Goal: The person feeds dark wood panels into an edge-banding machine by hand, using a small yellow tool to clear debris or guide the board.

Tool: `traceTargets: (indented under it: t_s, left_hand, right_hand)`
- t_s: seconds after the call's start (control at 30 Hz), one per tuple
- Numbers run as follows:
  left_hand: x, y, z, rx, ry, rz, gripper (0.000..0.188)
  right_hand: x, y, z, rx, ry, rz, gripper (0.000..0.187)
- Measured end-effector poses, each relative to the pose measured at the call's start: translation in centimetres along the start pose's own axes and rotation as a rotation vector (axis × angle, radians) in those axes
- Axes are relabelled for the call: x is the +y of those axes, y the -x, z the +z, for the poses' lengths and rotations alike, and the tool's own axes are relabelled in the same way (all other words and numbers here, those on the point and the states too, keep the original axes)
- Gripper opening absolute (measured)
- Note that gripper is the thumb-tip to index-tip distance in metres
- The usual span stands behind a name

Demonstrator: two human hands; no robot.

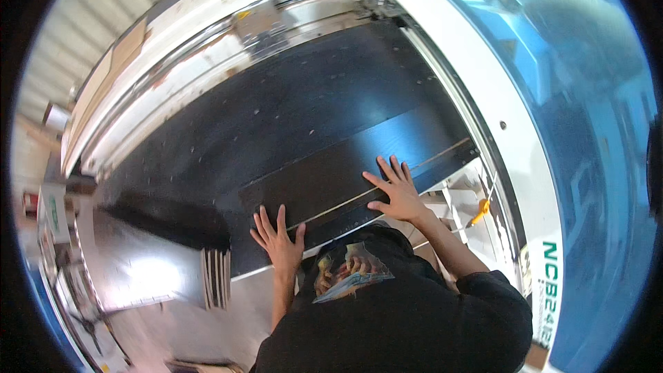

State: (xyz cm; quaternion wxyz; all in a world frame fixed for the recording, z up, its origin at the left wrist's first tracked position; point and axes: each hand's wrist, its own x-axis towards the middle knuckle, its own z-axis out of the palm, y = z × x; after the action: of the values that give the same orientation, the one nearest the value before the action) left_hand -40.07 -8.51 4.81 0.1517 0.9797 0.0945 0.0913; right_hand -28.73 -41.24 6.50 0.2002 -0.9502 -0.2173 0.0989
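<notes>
While the left hand [282, 245] and right hand [400, 197] lie spread, gripping nothing, along the near edge of the dark board [323, 184] at centre, I judge even pressure would keep it level on the black bed [207, 131]. Stacked panels [148, 273] sit at eight o'clock; a white rail [449, 90] at two o'clock could block sliding.

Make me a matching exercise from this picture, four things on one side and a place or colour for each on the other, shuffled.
1. Left hand
2. Right hand
3. Board
4. Shirt

A. black, with a coloured print
B. nearer the orange object
C. dark, under both hands
D. nearer the stack

Pairs: 1-D, 2-B, 3-C, 4-A
</notes>
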Motion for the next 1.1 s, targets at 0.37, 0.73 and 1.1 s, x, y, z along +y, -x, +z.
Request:
traceTargets:
  t_s: [0.37, 0.73, 1.1]
  left_hand:
    - [-1.7, -11.4, 4.3, 0.019, -0.083, 0.046, 0.059]
    - [-1.7, -27.7, 5.6, -0.077, 0.001, -0.003, 0.064]
    - [-3.7, -34.2, 8.4, 0.078, 0.16, 0.083, 0.05]
  right_hand:
    - [3.9, -6.2, 0.8, 0.178, 0.046, 0.033, 0.053]
    - [13.0, -29.2, -3.9, 0.38, -0.02, 0.177, 0.055]
    - [14.3, -33.3, -3.5, 0.634, 0.047, 0.632, 0.101]
